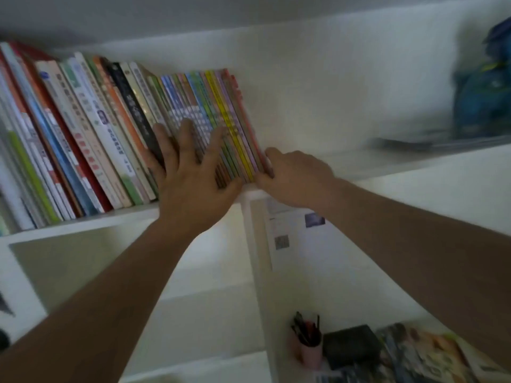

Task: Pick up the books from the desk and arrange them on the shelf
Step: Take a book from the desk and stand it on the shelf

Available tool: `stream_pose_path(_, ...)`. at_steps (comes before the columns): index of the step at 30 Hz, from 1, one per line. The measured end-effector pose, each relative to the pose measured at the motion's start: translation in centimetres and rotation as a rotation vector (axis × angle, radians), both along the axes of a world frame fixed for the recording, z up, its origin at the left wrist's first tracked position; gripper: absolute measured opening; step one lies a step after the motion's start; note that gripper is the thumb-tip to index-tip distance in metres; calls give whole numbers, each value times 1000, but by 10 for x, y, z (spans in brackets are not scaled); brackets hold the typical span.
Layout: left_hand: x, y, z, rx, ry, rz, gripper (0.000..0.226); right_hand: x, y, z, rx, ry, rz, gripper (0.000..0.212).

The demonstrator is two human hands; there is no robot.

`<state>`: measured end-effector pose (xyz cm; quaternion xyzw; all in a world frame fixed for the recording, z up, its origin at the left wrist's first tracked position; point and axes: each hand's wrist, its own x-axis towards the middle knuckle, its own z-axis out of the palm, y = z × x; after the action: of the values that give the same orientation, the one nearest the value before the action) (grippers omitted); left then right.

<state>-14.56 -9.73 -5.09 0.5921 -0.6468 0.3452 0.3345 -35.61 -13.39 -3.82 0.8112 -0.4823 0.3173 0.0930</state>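
Note:
A long row of books fills the left part of the white shelf point(414, 164), leaning to the left. A set of thin colourful books point(221, 106) ends the row on the right. My left hand point(190, 172) lies flat with spread fingers against the spines of these thin books. My right hand point(293, 178) presses against the right side of the last, pinkish book at its lower end, fingers bent round its edge. The larger books point(83, 134) to the left stand untouched.
The shelf board to the right of the books is bare up to a blue bag point(484, 92) at the far right. Below, a pink pen cup point(309, 346), a black box point(351, 346) and magazines point(420, 355) lie on the desk. A white upright point(257, 258) divides the compartments below.

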Motion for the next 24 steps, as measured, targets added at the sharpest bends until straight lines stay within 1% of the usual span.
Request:
stream_pose_path(1, -15, 9, -10, 47, 54, -111, 86, -13, 4, -11, -90, 9, 84, 39)
stream_pose_path(2, -32, 20, -23, 75, 86, -239, 87, -28, 8, -24, -170, 12, 188, 40)
stream_pose_path(4, -68, 39, -57, 63, 67, -424, 80, -68, 18, -60, -253, 4, 400, 56)
stream_pose_path(5, -89, 46, -78, 41, 53, -473, 74, -92, 22, -82, -244, -12, 469, 60)
stream_pose_path(7, -136, 53, -130, 47, 105, -543, 62, -155, 23, -137, -146, -56, 505, 58)
stream_pose_path(9, -191, 49, -192, 161, 229, -560, 55, -237, 16, -201, 16, -60, 403, 55)
stream_pose_path(11, -246, 29, -256, 378, 330, -531, 56, -325, 5, -266, 246, -50, 206, 55)
stream_pose_path(14, -325, -5, -351, 740, 349, -490, 54, -437, -7, -368, 564, -78, -117, 53)
stream_pose_path(16, -377, -22, -402, 934, 350, -504, 53, -496, -8, -424, 721, -92, -253, 55)
stream_pose_path(18, -425, -32, -438, 1135, 354, -542, 52, -536, -5, -467, 889, -49, -330, 58)
stream_pose_path(20, -466, -40, -465, 1286, 330, -558, 53, -561, -3, -500, 1027, 2, -365, 64)
stream_pose_path(22, -501, -51, -485, 1403, 265, -563, 54, -577, -7, -530, 1082, 81, -390, 72)
stream_pose_path(24, -529, -65, -505, 1513, 177, -572, 55, -586, -13, -554, 1127, 130, -386, 89)
